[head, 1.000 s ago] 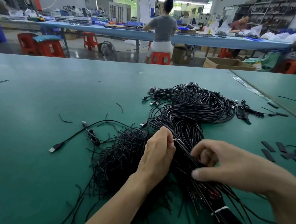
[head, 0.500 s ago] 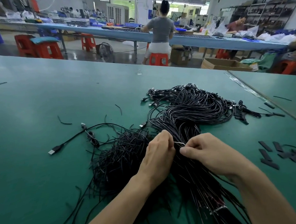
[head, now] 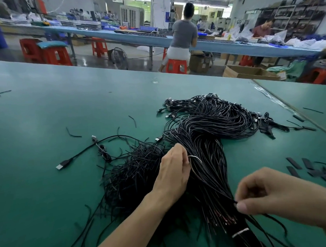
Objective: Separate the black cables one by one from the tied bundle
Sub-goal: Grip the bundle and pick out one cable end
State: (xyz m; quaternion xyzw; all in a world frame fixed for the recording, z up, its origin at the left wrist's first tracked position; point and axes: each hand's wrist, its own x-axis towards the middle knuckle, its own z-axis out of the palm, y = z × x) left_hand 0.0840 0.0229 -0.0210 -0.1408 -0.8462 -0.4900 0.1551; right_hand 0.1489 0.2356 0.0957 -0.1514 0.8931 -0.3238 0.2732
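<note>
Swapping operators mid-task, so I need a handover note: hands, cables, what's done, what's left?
Left hand: fingers curled on the tied bundle, at a pale tie loop.
Right hand: pinches one black cable near the bundle's near end.
Things: the bundle lies mid green table; a white band wraps its near end.
Done: one USB cable lies loose to the left.
Left: nearly the whole bundle to separate.
</note>
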